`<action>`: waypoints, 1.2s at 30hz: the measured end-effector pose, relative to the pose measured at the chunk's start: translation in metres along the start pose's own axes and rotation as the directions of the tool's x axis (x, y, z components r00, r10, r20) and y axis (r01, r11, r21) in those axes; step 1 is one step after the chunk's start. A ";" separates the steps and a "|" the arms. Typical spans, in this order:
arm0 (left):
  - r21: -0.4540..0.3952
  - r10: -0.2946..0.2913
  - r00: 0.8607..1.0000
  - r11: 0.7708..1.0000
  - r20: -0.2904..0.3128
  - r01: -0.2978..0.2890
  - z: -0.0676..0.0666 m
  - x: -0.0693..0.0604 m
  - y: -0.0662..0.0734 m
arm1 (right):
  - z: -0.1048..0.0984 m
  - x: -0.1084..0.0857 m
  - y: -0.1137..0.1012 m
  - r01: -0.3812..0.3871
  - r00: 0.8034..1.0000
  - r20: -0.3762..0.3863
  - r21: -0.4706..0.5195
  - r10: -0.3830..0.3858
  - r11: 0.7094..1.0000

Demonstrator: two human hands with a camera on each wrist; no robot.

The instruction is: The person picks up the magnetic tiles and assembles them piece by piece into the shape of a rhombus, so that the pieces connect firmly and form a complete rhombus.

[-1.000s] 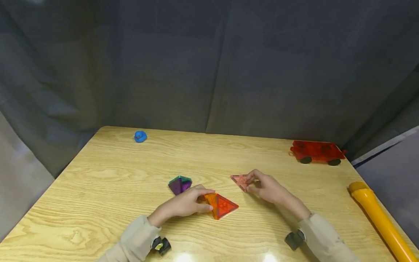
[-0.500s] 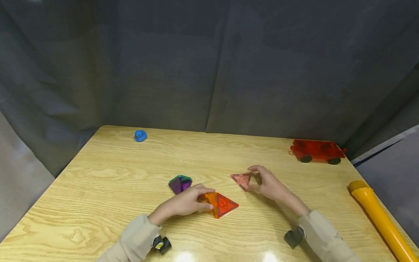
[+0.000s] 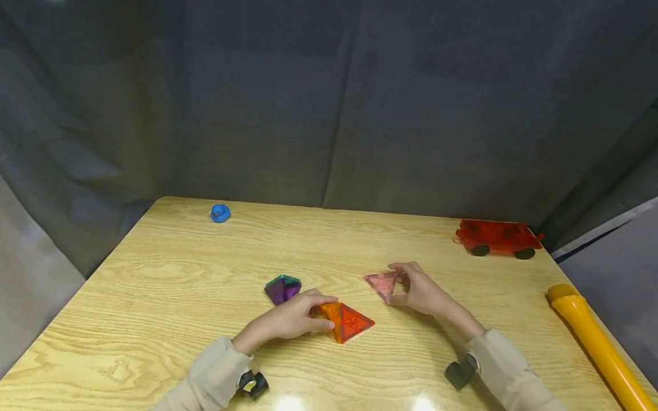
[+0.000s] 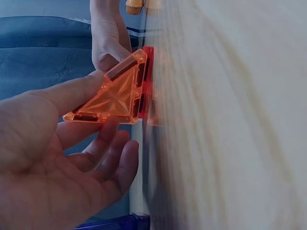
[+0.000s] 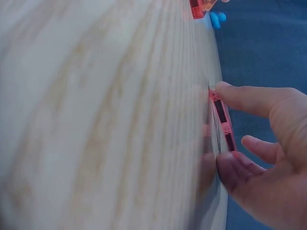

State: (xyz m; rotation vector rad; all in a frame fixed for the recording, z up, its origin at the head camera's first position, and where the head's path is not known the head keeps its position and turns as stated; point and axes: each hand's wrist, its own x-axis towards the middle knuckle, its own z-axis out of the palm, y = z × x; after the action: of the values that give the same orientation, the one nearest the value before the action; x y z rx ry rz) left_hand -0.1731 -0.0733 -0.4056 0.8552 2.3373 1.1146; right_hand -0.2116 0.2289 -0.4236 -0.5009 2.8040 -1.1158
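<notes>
My left hand [image 3: 295, 317] pinches an orange triangular magnetic tile [image 4: 117, 96] between thumb and fingers. That tile stands tilted up from the table, along the edge of a red triangular magnetic tile [image 3: 354, 323] that lies flat. To the right, my right hand [image 3: 420, 290] grips a pink triangular magnetic tile [image 3: 382, 283] by two corners, thumb at one and a finger at the other. In the right wrist view the pink tile [image 5: 224, 123] is edge-on, slightly tilted against the tabletop. Just behind the left hand sits a purple and green tile shape [image 3: 283, 289], partly hidden.
A blue toy duck [image 3: 220, 213] stands at the far left of the wooden table [image 3: 169, 308]. A red wheeled base [image 3: 497, 237] is at the back right. Along the right edge lies a yellow-orange tube [image 3: 598, 342]. A dark curtain [image 3: 329, 103] hangs behind the table.
The right thumb and finger spread from the pink tile's right corner to two of its corners. The tile has shifted slightly right and towards me. The left hand stays put.
</notes>
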 end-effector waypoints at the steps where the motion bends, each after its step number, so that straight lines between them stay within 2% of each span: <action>1: -0.001 -0.001 1.000 1.000 0.001 0.001 0.000 0.000 0.000 | 0.000 0.000 -0.001 -0.011 1.000 0.007 0.032 0.011 0.999; 6: 0.011 0.000 1.000 1.000 -0.001 0.000 0.000 0.001 0.000 | 0.002 0.000 -0.001 -0.070 0.997 0.040 0.137 0.066 0.988; 8: 0.015 0.001 1.000 1.000 -0.002 -0.001 0.000 0.001 0.001 | 0.002 0.000 0.000 -0.074 0.996 0.064 0.179 0.064 0.981; 13: 0.013 -0.014 1.000 1.000 0.006 0.014 -0.002 0.003 0.002 | 0.003 -0.002 0.000 -0.028 0.992 0.128 0.299 -0.011 0.954; 19: 0.016 -0.029 1.000 0.999 0.013 0.029 -0.002 0.005 0.002 | 0.008 -0.007 -0.003 0.014 0.984 0.159 0.398 -0.084 0.917; 25: 0.041 -0.035 0.999 0.999 0.020 0.035 -0.003 0.006 0.004 | 0.014 -0.008 -0.011 0.040 0.977 0.176 0.399 -0.119 0.916; 36: 0.087 -0.022 1.000 0.996 0.017 0.021 -0.005 0.010 0.008 | 0.024 -0.009 -0.028 0.100 0.973 0.170 0.296 -0.155 0.950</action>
State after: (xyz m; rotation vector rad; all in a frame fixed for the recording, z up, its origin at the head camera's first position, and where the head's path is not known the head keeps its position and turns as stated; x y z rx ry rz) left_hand -0.1808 -0.0648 -0.3969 0.8646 2.3898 0.9994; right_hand -0.1908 0.1967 -0.4224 -0.7246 2.4219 -1.3875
